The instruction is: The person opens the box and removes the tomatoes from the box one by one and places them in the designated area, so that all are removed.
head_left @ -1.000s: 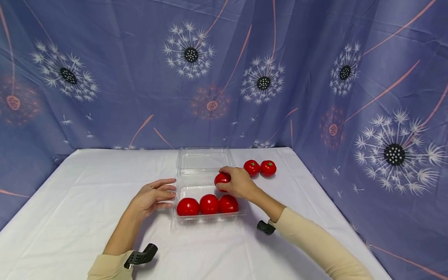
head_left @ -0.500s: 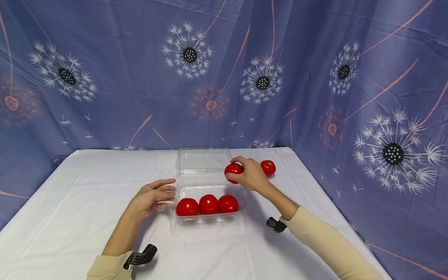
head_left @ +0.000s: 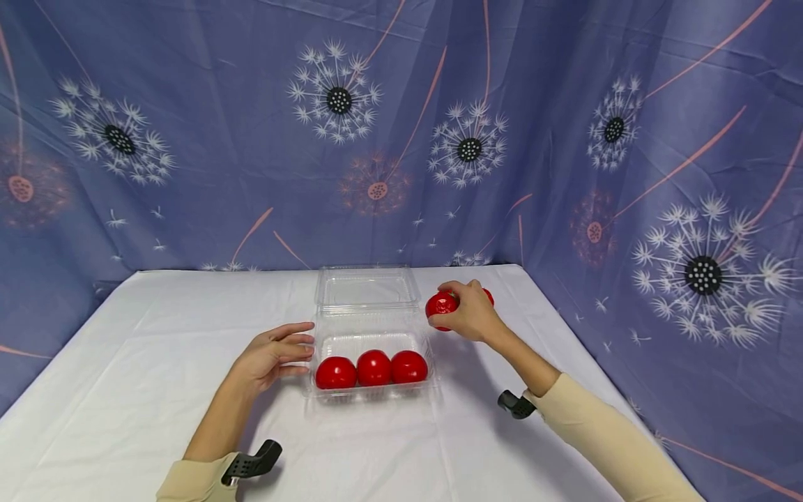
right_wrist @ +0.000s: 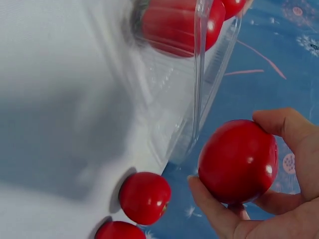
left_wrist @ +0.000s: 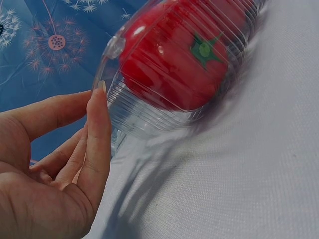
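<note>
My right hand [head_left: 470, 312] holds a red tomato [right_wrist: 238, 162] between thumb and fingers, to the right of a clear plastic clamshell box [head_left: 374, 340]. Two more tomatoes lie on the cloth; the right wrist view shows one tomato [right_wrist: 144, 198] and part of another tomato [right_wrist: 119, 231]. From the head they are mostly hidden behind that hand. Three tomatoes [head_left: 374, 367] fill the front row of the box. At its left side is my left hand [head_left: 266, 357], fingers mostly extended, with fingertips touching the rim [left_wrist: 103, 67].
The box's lid [head_left: 369, 286] lies open toward the back of the white-covered table [head_left: 176, 348]. A blue dandelion-print curtain [head_left: 238, 139] stands behind and to the right. Black wrist cameras, such as the left camera [head_left: 254, 461], protrude below both forearms.
My right hand has carried the tomato from above the box's back row out to the right, over the loose tomatoes. My left hand and the box have stayed in place.
</note>
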The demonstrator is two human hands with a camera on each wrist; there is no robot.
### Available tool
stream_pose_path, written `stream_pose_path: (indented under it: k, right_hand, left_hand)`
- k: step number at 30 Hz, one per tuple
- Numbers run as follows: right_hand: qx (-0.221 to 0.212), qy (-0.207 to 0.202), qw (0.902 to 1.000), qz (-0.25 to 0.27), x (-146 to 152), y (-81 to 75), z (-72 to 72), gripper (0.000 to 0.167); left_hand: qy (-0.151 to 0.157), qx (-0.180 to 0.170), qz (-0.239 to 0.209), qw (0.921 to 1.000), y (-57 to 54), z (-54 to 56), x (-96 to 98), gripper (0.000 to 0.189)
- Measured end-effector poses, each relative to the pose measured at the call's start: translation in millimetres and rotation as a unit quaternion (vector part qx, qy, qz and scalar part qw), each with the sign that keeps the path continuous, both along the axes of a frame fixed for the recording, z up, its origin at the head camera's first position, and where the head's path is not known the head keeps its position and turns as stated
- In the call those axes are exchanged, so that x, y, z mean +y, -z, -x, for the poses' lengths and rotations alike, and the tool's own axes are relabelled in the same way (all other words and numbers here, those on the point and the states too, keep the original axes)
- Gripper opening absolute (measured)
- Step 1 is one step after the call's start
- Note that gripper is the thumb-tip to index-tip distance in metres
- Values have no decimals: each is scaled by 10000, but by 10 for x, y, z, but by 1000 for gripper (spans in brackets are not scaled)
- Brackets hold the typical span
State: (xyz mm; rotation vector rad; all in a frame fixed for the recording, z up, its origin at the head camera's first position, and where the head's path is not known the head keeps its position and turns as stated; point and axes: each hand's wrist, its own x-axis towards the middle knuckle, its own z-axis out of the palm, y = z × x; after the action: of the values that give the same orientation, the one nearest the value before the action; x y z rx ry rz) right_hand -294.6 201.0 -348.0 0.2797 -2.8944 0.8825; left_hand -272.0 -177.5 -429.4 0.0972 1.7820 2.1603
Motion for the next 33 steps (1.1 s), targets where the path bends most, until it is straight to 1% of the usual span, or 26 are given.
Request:
stream_pose_path:
  k: [2,7,16,23,26,33]
  right_hand:
    - [-95,70,9999,96,38,-6,2,58]
    - [-160,197,9993,272,141,-13,-6,57]
    - [46,350,9993,99,356,0,-14,56]
    - [229,632,9976,-148,547,18,13,57]
    - [234,750,9967,-190,621,35,24,57]
    - [27,997,9950,-43,754,66,61,56]
  left_hand:
    - [-18,-4,1,10000,2,0,-2,49]
    - [-29,-19,-3,10000,4,-2,-4,52]
    - [-19,-21,1,10000,-5,-5,8,57]
    - [-22,-30,6,10000,-9,0,3,50]
    - [-13,-35,17,10000,-8,2,4,50]
    - [-12,-34,33,10000,-8,0,7,54]
